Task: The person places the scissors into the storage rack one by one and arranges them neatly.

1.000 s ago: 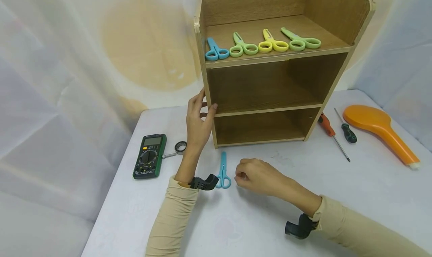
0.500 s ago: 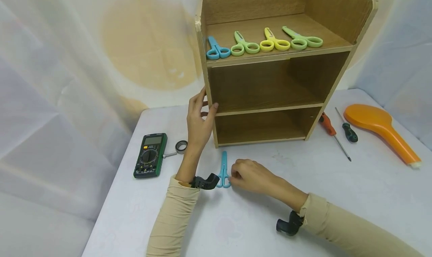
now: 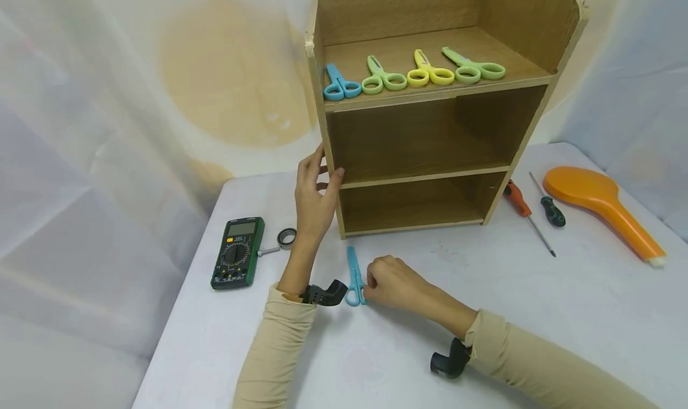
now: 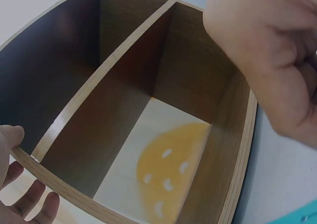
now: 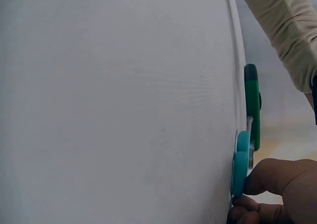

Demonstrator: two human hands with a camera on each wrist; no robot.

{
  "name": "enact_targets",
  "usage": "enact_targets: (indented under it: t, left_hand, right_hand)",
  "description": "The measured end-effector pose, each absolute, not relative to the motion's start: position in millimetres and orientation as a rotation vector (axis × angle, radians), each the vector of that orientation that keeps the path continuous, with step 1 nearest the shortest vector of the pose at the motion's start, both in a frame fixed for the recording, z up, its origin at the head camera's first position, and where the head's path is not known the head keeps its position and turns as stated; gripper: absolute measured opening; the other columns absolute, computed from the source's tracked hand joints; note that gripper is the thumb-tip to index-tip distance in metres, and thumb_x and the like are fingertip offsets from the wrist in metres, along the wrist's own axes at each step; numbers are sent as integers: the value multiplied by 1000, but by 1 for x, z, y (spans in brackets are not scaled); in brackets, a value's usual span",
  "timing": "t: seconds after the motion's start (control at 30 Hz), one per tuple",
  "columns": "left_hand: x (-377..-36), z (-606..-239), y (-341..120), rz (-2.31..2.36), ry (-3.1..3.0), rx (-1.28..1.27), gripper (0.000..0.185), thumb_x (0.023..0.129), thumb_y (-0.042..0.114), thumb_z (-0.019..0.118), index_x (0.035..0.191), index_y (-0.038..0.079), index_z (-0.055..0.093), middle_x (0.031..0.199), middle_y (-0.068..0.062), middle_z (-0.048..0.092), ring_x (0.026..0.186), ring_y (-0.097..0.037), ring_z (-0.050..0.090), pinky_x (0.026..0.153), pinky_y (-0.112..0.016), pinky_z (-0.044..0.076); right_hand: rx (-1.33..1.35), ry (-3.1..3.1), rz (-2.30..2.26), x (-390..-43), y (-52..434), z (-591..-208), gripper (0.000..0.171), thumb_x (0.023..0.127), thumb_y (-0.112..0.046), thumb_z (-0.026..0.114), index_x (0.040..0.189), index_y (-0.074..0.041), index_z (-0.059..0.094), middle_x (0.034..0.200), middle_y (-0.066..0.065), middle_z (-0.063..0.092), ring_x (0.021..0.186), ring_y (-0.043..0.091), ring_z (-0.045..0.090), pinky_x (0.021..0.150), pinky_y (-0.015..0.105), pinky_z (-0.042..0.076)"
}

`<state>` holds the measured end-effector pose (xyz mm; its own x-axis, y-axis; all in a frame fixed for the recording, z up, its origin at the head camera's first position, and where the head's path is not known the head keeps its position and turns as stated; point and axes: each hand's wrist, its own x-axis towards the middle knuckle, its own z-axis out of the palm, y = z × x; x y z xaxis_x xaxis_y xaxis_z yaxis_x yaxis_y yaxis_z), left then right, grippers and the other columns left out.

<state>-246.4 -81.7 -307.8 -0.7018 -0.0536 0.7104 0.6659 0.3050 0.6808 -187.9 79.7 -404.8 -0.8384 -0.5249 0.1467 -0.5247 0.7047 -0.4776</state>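
Small blue scissors (image 3: 355,276) lie on the white table, blades pointing toward the shelf. My right hand (image 3: 396,283) pinches their right handle loop between thumb and fingers; the right wrist view shows the teal handle (image 5: 240,172) at the fingertips. My left hand (image 3: 314,203) grips the left side panel of a wooden shelf (image 3: 424,178), thumb over the front edge and fingers along the outside. On the shelf's top board lie blue scissors (image 3: 336,85), green scissors (image 3: 378,77), yellow scissors (image 3: 426,71) and a second green pair (image 3: 473,67) in a row.
Left of the shelf are a green multimeter (image 3: 237,252), a bolt (image 3: 269,251) and a ring bearing (image 3: 286,237). To its right lie a red screwdriver (image 3: 524,209), a dark green screwdriver (image 3: 552,211) and an orange paddle-shaped tool (image 3: 596,200).
My right hand has moved left to the blue scissors on the table and taken hold of their handle. The scissors have turned slightly. My left hand has stayed on the shelf.
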Motion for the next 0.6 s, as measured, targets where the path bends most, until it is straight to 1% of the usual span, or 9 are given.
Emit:
enact_targets:
  t: [0.17, 0.27, 0.37, 0.5, 0.6]
  left_hand:
    - [-256, -315, -82, -1442, -1935, -533, 56, 99, 4, 61, 151, 0, 41, 138, -21, 45, 116, -33, 56, 82, -43, 51]
    - [-268, -324, -84, -1428, -1937, -531, 57, 99, 8, 62, 152, 3, 40, 139, -18, 45, 116, -30, 56, 81, -40, 51]
    - [-274, -328, -86, -1427, -1942, -535, 59, 99, 14, 64, 153, 9, 41, 139, -13, 46, 115, -25, 55, 81, -39, 51]
    - [-275, -330, -88, -1436, -1947, -540, 58, 100, 19, 64, 153, 13, 42, 140, -8, 46, 116, -22, 55, 81, -38, 52]
    - [-275, -331, -88, -1433, -1950, -535, 58, 100, 19, 64, 153, 12, 41, 140, -8, 46, 116, -22, 55, 81, -37, 52]
  right_hand:
    - [-873, 2844, -862, -185, 95, -398, 29, 79, -10, 75, 57, -16, 57, 59, -6, 48, 52, 5, 42, 45, 19, 33]
    - [-874, 2811, -904, -181, 108, -392, 27, 79, -9, 74, 59, -16, 58, 58, -8, 47, 54, 5, 42, 46, 19, 33]
    - [-899, 2785, -946, -177, 122, -386, 25, 79, -7, 74, 62, -16, 59, 59, -9, 47, 54, 5, 42, 46, 19, 34]
    - [-910, 2779, -965, -170, 142, -376, 22, 79, -9, 75, 65, -18, 60, 62, -9, 49, 58, 5, 45, 48, 20, 38]
    - [-903, 2791, -978, -165, 155, -365, 18, 80, -10, 75, 68, -18, 63, 65, -10, 53, 61, 7, 49, 50, 21, 42]
